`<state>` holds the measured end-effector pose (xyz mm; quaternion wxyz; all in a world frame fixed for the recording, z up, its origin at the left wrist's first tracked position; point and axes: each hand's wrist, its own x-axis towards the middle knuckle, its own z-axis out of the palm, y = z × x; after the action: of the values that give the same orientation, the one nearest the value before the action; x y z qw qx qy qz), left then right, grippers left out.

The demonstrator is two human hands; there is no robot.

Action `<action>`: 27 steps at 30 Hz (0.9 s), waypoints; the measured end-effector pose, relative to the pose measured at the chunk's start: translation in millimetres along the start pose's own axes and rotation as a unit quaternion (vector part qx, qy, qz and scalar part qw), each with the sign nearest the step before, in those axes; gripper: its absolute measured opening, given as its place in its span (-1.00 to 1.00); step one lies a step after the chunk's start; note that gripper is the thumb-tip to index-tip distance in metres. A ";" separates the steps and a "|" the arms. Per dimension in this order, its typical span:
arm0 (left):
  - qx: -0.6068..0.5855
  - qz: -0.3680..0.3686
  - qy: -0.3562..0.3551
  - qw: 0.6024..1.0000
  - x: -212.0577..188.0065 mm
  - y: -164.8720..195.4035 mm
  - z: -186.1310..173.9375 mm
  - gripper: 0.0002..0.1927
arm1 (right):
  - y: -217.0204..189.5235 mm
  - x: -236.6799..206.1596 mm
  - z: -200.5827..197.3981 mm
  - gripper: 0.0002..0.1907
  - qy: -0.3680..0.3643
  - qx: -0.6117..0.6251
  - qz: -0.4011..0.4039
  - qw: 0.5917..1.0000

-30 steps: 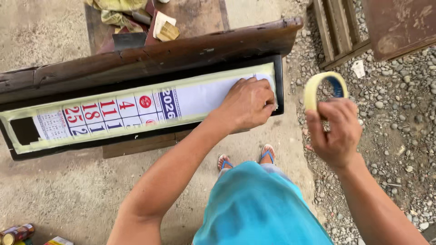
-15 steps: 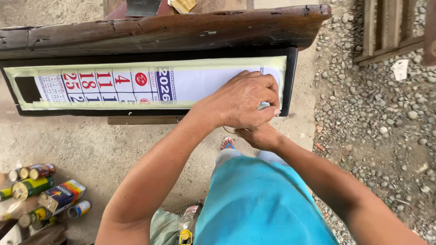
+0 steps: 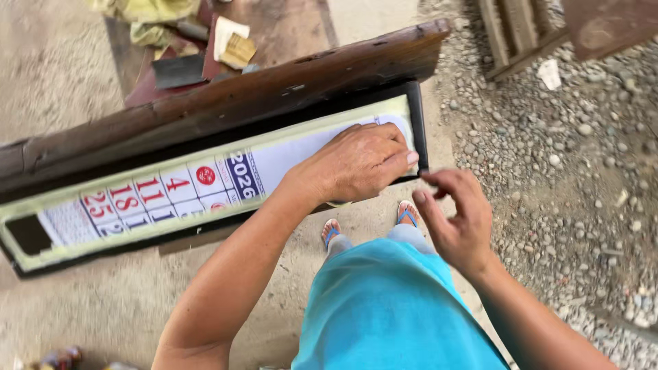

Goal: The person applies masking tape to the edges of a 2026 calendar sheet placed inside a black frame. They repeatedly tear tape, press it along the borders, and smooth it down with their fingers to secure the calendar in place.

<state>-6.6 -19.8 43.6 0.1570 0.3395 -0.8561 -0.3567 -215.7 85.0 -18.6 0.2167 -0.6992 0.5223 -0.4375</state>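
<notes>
White calendar paper with red and blue numerals is lying inside a long black frame, which is resting against a dark wooden beam. The left hand is pressing flat on the paper's right end, fingers spread slightly. The right hand is hovering just beside the frame's corner, fingers loosely curled and holding nothing, above gravel.

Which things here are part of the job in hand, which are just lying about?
In hand:
left hand pressing flat on calendar sheet
black frame around the sheet
dark wooden plank behind it
right hand, empty, beside the frame's end

Lying about:
rags
wood block
paper scrap on gravel
</notes>
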 end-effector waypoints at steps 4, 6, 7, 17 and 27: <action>-0.004 0.001 -0.057 0.998 2.9 -2.5 -2.3 -0.49 | -16.5 8.2 10.1 -0.74 0.031 0.037 0.049 0.998; -0.003 0.017 -0.058 0.998 5.1 -4.2 -4.4 -0.48 | -17.0 11.3 13.7 -0.79 0.049 0.066 0.099 0.992; -0.004 0.030 -0.053 0.998 4.3 -4.3 -4.4 -0.49 | -16.8 10.4 14.3 -0.80 0.056 0.051 0.100 0.992; 0.024 -0.015 -0.014 0.999 0.5 6.9 2.7 -0.45 | -1.7 9.9 12.7 -0.80 0.027 -0.012 0.099 0.995; -0.033 0.003 0.286 0.958 -65.9 33.7 -14.7 -0.75 | 0.7 33.4 4.6 -0.77 -0.044 -0.064 0.143 0.987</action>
<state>32.5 35.9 76.2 0.4078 0.4193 -0.7640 -0.2724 -209.8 53.3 -8.7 0.2547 -0.6486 0.6333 -0.3368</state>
